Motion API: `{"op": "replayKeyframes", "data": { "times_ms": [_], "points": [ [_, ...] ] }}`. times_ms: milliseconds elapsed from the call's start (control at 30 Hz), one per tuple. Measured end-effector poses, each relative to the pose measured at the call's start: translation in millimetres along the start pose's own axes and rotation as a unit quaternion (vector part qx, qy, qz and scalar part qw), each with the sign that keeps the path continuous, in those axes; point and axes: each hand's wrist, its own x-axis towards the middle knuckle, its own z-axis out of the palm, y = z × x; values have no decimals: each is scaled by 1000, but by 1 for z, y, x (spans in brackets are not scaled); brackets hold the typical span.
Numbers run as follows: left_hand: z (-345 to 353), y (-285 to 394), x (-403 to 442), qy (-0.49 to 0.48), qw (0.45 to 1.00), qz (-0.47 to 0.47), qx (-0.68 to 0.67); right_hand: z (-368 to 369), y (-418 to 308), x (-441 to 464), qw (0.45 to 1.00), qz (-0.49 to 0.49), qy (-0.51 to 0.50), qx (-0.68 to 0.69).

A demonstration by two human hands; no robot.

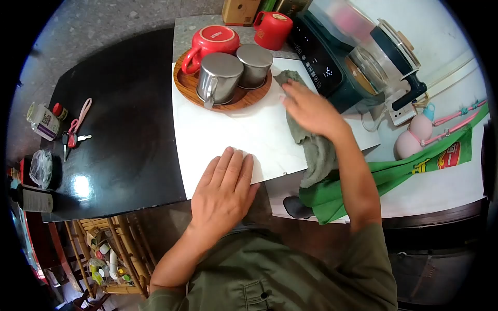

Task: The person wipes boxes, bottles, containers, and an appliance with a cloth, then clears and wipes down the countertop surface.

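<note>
My left hand (pixel 220 192) lies flat with fingers stretched out over the near edge of the white board (pixel 233 132). A grey-green cloth (pixel 319 158) is under my right hand (pixel 311 111), which presses and holds it at the board's right side; the lower end hangs past the near edge. Left of that hand is a round wooden tray (pixel 246 103). On it, upside down, are a red mug (pixel 215 39) and two steel cups, the nearer cup (pixel 220 78) with a handle and the other cup (pixel 254 65) behind it.
Another red mug (pixel 273 31) stands behind the tray. At right is a dark green coffee maker (pixel 324 57) with a glass carafe (pixel 371 65). Keys (pixel 72 139) and a labelled jar (pixel 44 122) are on the black table (pixel 124 119). A green bag (pixel 384 176) hangs at right.
</note>
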Motion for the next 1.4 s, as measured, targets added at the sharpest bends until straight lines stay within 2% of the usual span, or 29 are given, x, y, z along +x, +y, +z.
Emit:
{"op": "replayKeyframes", "data": {
  "times_ms": [67,167,367,467,567,633,700,833,933,1000,1100,1233,1300,1400],
  "points": [
    [0,0,1,-8,1000,-7,0,18,-3,-12,995,9,-22,-97],
    [-1,1,2,-6,1000,-8,-1,25,18,11,998,30,-19,-49],
    [-3,1,2,-18,1000,-7,3,36,43,91,985,154,-18,-75],
    [-4,1,3,-25,1000,-2,6,42,40,107,976,210,12,-50],
    [-5,1,3,-31,999,5,7,46,35,106,972,223,44,-53],
    [-5,0,2,-33,999,13,6,44,34,98,972,217,59,-64],
    [-7,0,2,-33,999,17,4,37,29,86,976,210,17,-55],
    [-9,0,2,-36,999,21,-4,37,29,52,978,196,-3,-71],
    [-8,0,3,-36,999,22,-2,30,11,1,985,156,13,-73],
    [-9,0,2,-41,999,24,0,29,8,-31,987,124,63,-87],
    [-9,0,1,-47,999,22,-3,13,6,-77,988,118,68,-70],
    [-11,2,2,-54,998,19,4,2,29,-123,979,174,74,-72],
    [-11,3,2,-61,998,12,8,1,56,-141,960,217,122,-128],
    [-9,5,2,-60,998,8,25,-8,86,-156,955,222,183,-76]
  ]
}}
